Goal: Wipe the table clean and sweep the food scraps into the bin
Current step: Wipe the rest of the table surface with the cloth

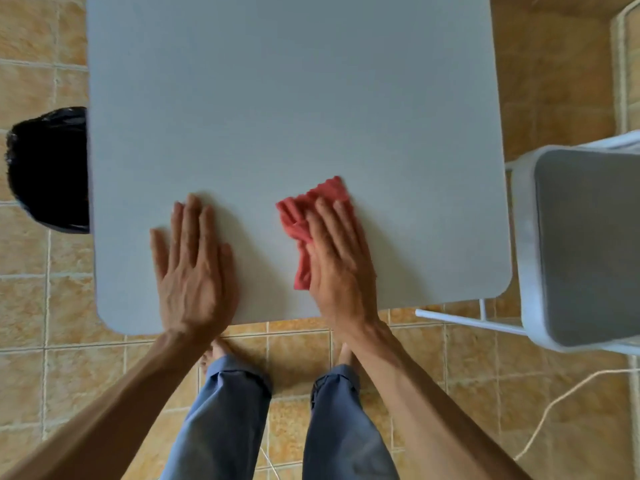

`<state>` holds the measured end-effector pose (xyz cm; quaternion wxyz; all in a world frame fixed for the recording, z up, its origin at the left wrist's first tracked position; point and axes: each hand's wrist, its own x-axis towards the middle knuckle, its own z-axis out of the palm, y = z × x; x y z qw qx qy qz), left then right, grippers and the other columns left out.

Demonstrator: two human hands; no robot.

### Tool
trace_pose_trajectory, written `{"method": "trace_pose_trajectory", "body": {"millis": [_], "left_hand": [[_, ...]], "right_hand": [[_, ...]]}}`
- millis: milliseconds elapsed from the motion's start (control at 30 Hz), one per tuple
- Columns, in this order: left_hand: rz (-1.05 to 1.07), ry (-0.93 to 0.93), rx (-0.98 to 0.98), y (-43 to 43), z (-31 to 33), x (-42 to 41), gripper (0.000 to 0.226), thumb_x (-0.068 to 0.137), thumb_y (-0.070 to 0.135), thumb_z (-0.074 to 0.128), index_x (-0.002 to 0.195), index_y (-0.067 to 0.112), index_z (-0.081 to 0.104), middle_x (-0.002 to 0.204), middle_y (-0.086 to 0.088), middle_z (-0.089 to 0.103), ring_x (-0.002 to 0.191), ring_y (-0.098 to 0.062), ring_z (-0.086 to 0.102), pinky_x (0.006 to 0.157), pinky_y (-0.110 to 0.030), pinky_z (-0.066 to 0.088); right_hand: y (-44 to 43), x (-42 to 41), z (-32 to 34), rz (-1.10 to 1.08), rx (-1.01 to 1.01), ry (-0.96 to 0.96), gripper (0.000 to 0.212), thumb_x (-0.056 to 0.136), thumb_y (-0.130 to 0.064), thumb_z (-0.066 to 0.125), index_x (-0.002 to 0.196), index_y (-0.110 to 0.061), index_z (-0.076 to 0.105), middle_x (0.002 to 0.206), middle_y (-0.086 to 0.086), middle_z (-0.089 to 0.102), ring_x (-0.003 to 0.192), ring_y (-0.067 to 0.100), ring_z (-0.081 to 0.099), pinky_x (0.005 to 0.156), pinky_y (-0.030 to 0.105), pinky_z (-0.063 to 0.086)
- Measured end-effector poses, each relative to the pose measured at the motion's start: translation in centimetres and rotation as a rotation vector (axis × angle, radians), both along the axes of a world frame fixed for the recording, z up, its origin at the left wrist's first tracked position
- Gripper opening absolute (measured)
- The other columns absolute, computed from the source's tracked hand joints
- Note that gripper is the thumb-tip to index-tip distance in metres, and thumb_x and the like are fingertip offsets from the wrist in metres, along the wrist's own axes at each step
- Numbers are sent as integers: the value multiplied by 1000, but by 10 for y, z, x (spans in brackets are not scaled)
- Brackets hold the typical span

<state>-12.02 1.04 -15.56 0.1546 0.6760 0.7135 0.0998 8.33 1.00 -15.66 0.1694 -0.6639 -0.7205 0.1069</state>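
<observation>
A grey table (pixel 277 98) fills the upper middle of the view. My right hand (pixel 337 258) lies flat on a red cloth (pixel 304 216) near the table's front edge, pressing it to the surface with fingers stretched out. My left hand (pixel 194 268) rests flat on the bare tabletop to the left of the cloth, fingers apart, holding nothing. A bin lined with a black bag (pixel 48 168) stands on the floor against the table's left edge, partly hidden under it. I see no food scraps on the table.
A white chair with a grey seat (pixel 585 244) stands close to the table's right side. A white cord (pixel 554 403) runs across the tiled floor at the lower right. My legs and bare feet are below the table's front edge.
</observation>
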Motion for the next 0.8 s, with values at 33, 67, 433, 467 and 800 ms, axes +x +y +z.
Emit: {"method": "trace_pose_trajectory", "body": {"millis": [33,67,433,467,800], "left_hand": [[2,9,-6,-1,0,0,58,102,30,27,155,7,20,165,-11,12,153,-24,5,123,-45,-3],[5,16,-11,-2,0,-1,58,101,31,27,155,8,20,165,-11,13,153,-24,6,123,-46,-1],[-16,-121,-59,-11,30,102,61,98,27,27,153,3,20,164,-14,10,153,-24,2,122,-51,0],[-55,-141,-50,-15,32,122,60,100,28,27,154,3,21,164,-13,10,153,-23,2,122,-49,-1],[-317,-198,-96,-20,34,257,56,103,28,19,155,8,18,164,-6,6,153,-16,-5,124,-44,-3]], "right_hand": [[-2,8,0,-97,-1,45,43,105,-21,49,146,-9,52,156,7,47,151,26,34,124,45,30],[-5,17,3,-179,-2,108,42,106,-22,46,144,-7,54,154,9,50,148,26,38,122,45,34],[-70,125,72,-413,68,446,48,111,-27,31,149,-2,44,154,7,45,146,19,41,113,45,45],[-73,133,73,-413,76,446,47,111,-27,31,149,-2,44,154,7,45,146,18,41,113,46,45],[-35,193,32,-335,-120,12,49,109,-41,31,156,-30,35,169,5,19,158,27,6,125,57,16]]}}
